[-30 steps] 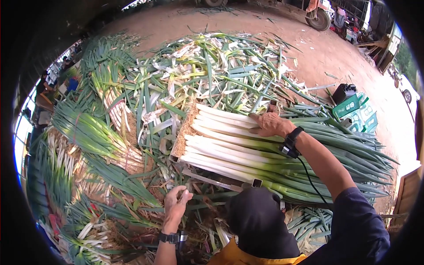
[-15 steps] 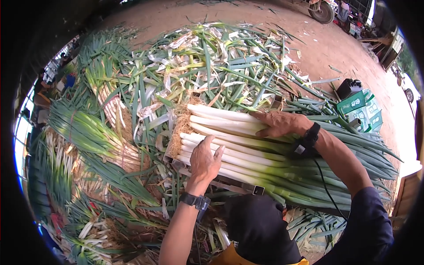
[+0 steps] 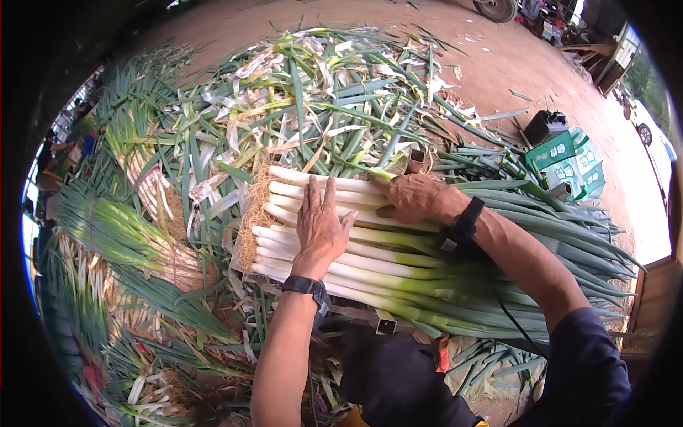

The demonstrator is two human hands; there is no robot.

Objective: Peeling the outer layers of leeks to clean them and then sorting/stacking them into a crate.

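Note:
A row of long green onions (image 3: 370, 250), with white stalks, hairy roots on the left and dark green tops on the right, lies side by side on a metal frame (image 3: 386, 326). My left hand (image 3: 324, 226) rests flat over the white stalks near the roots, its fingers apart and pointing to the far side. Farther right, my right hand (image 3: 416, 199) curls over the far edge of the row, thumb and fingers closed around a far stalk. Its fingertips are partly hidden. A dark strap with a small device is on each wrist.
Trimmed leaves and peelings (image 3: 341, 92) heap up beyond the frame. Tied bundles of green onions (image 3: 117, 220) lie at the left. A green and white box (image 3: 569, 164) and a black object (image 3: 546, 127) stand on the floor at the right.
My left hand has moved toward the far side, from the near stalks to the far ones, and lies flatter. My right hand stays at the far edge. The whole view has shifted a little.

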